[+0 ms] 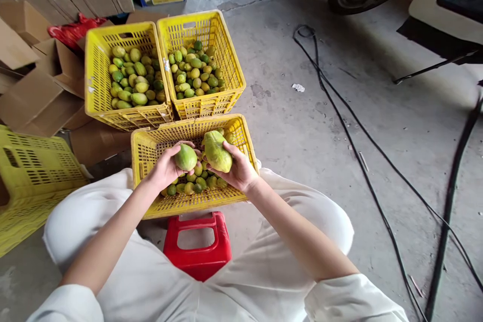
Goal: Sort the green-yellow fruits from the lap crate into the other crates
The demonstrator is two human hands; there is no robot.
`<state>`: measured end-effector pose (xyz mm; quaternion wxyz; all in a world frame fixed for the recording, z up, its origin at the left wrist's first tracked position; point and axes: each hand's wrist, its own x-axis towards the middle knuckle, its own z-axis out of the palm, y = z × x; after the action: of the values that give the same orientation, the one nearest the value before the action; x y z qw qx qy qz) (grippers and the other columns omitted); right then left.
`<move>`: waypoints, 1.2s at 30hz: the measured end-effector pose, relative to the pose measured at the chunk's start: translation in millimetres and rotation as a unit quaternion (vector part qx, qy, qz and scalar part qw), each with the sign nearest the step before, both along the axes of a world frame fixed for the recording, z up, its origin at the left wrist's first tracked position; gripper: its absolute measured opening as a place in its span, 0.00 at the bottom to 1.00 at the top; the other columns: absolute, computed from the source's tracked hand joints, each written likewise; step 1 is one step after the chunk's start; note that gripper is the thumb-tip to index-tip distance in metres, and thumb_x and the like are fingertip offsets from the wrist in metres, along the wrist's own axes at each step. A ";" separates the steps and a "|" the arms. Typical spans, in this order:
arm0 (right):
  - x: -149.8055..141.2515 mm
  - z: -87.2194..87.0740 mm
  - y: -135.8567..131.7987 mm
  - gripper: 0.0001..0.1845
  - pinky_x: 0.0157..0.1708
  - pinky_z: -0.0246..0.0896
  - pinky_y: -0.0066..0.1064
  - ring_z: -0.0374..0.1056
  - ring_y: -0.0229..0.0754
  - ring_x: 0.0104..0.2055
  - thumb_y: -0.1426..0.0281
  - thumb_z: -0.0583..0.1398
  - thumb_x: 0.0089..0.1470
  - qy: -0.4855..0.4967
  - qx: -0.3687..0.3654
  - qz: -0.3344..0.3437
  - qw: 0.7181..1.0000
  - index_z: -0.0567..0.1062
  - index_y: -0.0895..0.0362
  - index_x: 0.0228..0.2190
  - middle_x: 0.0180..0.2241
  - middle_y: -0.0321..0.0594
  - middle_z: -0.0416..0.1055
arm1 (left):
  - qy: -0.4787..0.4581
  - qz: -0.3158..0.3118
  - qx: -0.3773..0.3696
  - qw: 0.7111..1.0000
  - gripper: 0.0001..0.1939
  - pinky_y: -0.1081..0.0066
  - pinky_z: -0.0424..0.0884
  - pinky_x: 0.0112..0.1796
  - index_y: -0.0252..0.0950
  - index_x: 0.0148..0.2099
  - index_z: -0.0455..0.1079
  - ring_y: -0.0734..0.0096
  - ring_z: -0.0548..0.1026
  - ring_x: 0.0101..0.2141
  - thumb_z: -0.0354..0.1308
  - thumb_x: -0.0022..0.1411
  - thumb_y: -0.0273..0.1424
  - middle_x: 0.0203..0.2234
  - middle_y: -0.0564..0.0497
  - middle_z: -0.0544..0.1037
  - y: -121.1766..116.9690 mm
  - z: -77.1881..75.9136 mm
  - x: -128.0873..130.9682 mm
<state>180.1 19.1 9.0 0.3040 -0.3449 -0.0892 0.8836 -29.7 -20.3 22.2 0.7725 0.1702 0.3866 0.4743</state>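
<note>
My left hand [169,165] is closed around a smaller, rounded green papaya [186,157]. A larger, lumpy yellow-green papaya [218,151] rests in my right hand [240,168], whose fingers curl round its side and underneath. Both fruits are held close together above the near yellow crate [160,209], in front of my knees. Inside that crate lie several green and yellowish fruits [202,181], partly hidden by my hands.
Two more yellow crates [126,115] [237,78] of similar fruit stand beyond. A red stool [198,256] sits between my legs. Left are cardboard boxes [33,100] and another yellow crate [41,171]. Black cables [354,136] cross the floor at right, near a parked scooter [430,5].
</note>
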 end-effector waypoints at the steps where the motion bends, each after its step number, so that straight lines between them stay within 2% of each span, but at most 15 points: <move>1: 1.4 0.4 1.5 0.17 0.36 0.77 0.31 0.79 0.42 0.36 0.58 0.67 0.56 0.006 -0.013 0.002 1.000 0.77 0.54 0.44 0.36 0.37 0.82 | -0.011 0.001 -0.015 1.000 0.19 0.67 0.80 0.27 0.33 0.47 0.74 0.57 0.83 0.33 0.66 0.56 0.39 0.34 0.43 0.82 0.0 1.3 -0.1; 4: 5.9 7.0 7.3 0.17 0.40 0.79 0.41 0.80 0.48 0.40 0.57 0.60 0.62 0.037 -0.018 -0.012 0.999 0.76 0.54 0.47 0.39 0.41 0.83 | -0.018 0.026 -0.039 0.999 0.24 0.60 0.83 0.36 0.33 0.55 0.72 0.56 0.84 0.38 0.60 0.56 0.33 0.38 0.43 0.83 -0.5 5.3 0.3; 7: 7.3 15.3 11.8 0.14 0.43 0.79 0.47 0.80 0.50 0.43 0.62 0.56 0.64 0.051 -0.019 -0.034 0.998 0.75 0.55 0.47 0.41 0.42 0.83 | 0.011 0.066 -0.023 0.997 0.22 0.63 0.82 0.38 0.35 0.57 0.71 0.62 0.83 0.37 0.60 0.60 0.32 0.38 0.46 0.83 -1.0 5.9 1.7; 9: 5.7 17.2 12.5 0.12 0.41 0.79 0.44 0.80 0.49 0.42 0.63 0.57 0.64 0.041 -0.022 -0.035 0.998 0.75 0.54 0.46 0.40 0.41 0.82 | 0.021 0.070 -0.004 0.997 0.19 0.69 0.81 0.34 0.35 0.52 0.73 0.67 0.81 0.32 0.65 0.61 0.38 0.35 0.48 0.82 -0.8 4.1 2.4; 12: 0.8 12.5 9.8 0.10 0.31 0.76 0.32 0.78 0.43 0.36 0.63 0.63 0.63 0.001 -0.010 -0.040 0.999 0.76 0.53 0.44 0.37 0.37 0.81 | 0.025 0.070 0.018 0.997 0.24 0.76 0.75 0.24 0.34 0.43 0.75 0.74 0.77 0.24 0.73 0.54 0.46 0.31 0.52 0.78 -0.1 0.3 3.0; 14: -2.8 6.8 6.5 0.09 0.26 0.72 0.26 0.76 0.40 0.32 0.64 0.66 0.59 -0.037 0.001 -0.045 0.998 0.77 0.53 0.41 0.35 0.35 0.80 | 0.044 0.075 0.015 0.996 0.25 0.77 0.72 0.22 0.34 0.40 0.75 0.76 0.76 0.24 0.76 0.50 0.46 0.31 0.53 0.76 0.6 -1.6 3.7; 16: -6.0 1.9 3.9 0.08 0.24 0.70 0.24 0.74 0.38 0.31 0.65 0.68 0.58 -0.066 0.002 -0.041 0.997 0.77 0.52 0.39 0.33 0.34 0.79 | 0.062 0.075 -0.005 0.995 0.23 0.77 0.72 0.22 0.33 0.38 0.75 0.75 0.77 0.25 0.76 0.50 0.44 0.32 0.52 0.77 1.5 -2.2 4.7; 18: -8.5 -0.3 3.2 0.10 0.23 0.67 0.24 0.73 0.38 0.30 0.61 0.67 0.60 -0.066 -0.009 -0.037 0.997 0.78 0.53 0.38 0.32 0.35 0.78 | 0.053 0.077 -0.041 0.995 0.20 0.75 0.73 0.23 0.32 0.39 0.75 0.70 0.79 0.27 0.71 0.56 0.44 0.32 0.50 0.78 2.4 -1.0 5.6; 21: -9.0 1.9 7.1 0.17 0.22 0.65 0.24 0.71 0.39 0.29 0.56 0.59 0.65 -0.033 -0.039 -0.057 0.997 0.77 0.56 0.41 0.33 0.40 0.78 | 0.018 0.101 -0.107 0.989 0.16 0.65 0.81 0.34 0.33 0.47 0.75 0.59 0.83 0.37 0.58 0.64 0.39 0.36 0.45 0.82 3.6 3.7 6.3; 23: -6.5 6.2 11.2 0.18 0.24 0.68 0.26 0.72 0.41 0.31 0.58 0.54 0.67 -0.018 -0.058 -0.067 0.996 0.77 0.58 0.44 0.35 0.44 0.80 | 0.006 0.117 -0.133 0.984 0.18 0.57 0.81 0.45 0.34 0.54 0.72 0.54 0.84 0.45 0.53 0.65 0.33 0.39 0.44 0.83 3.6 7.2 6.2; 25: -2.1 11.7 14.4 0.17 0.28 0.73 0.29 0.75 0.43 0.34 0.60 0.54 0.65 -0.006 -0.061 -0.070 0.996 0.76 0.58 0.46 0.37 0.45 0.81 | 0.001 0.128 -0.133 0.983 0.18 0.57 0.80 0.48 0.35 0.56 0.71 0.55 0.83 0.46 0.55 0.65 0.30 0.41 0.44 0.83 2.8 9.3 5.9; 28: 4.0 18.7 14.5 0.19 0.39 0.80 0.38 0.78 0.47 0.39 0.65 0.63 0.57 0.008 -0.013 -0.067 0.998 0.74 0.53 0.51 0.43 0.41 0.82 | -0.007 0.127 -0.093 0.988 0.15 0.69 0.81 0.38 0.35 0.50 0.71 0.62 0.84 0.38 0.66 0.61 0.31 0.38 0.47 0.82 0.6 8.3 4.8; 31: 5.1 20.5 9.4 0.33 0.50 0.79 0.48 0.79 0.50 0.47 0.72 0.67 0.49 0.005 0.045 -0.042 0.998 0.71 0.47 0.57 0.48 0.36 0.80 | -0.004 0.110 -0.038 0.993 0.25 0.78 0.75 0.27 0.38 0.50 0.71 0.69 0.82 0.33 0.75 0.51 0.29 0.36 0.50 0.79 -1.5 4.1 3.8; 33: 3.1 18.8 5.3 0.37 0.53 0.77 0.50 0.78 0.51 0.51 0.74 0.69 0.46 -0.010 0.061 -0.014 0.998 0.71 0.47 0.57 0.48 0.37 0.80 | 0.008 0.096 -0.022 0.995 0.30 0.80 0.73 0.25 0.40 0.52 0.71 0.70 0.81 0.33 0.77 0.47 0.27 0.36 0.51 0.78 -1.8 1.8 4.0; 36: 0.2 16.2 2.0 0.39 0.56 0.75 0.48 0.77 0.51 0.54 0.75 0.71 0.42 -0.040 0.084 -0.007 0.996 0.71 0.47 0.56 0.47 0.36 0.80 | 0.016 0.082 -0.029 0.996 0.31 0.79 0.73 0.25 0.38 0.55 0.72 0.71 0.80 0.31 0.75 0.50 0.30 0.37 0.49 0.79 -0.3 2.2 5.7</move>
<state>180.3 21.1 25.3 0.3345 -0.3536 -0.1730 0.8562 -24.0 -20.6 24.4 0.7290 0.1228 0.4254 0.5220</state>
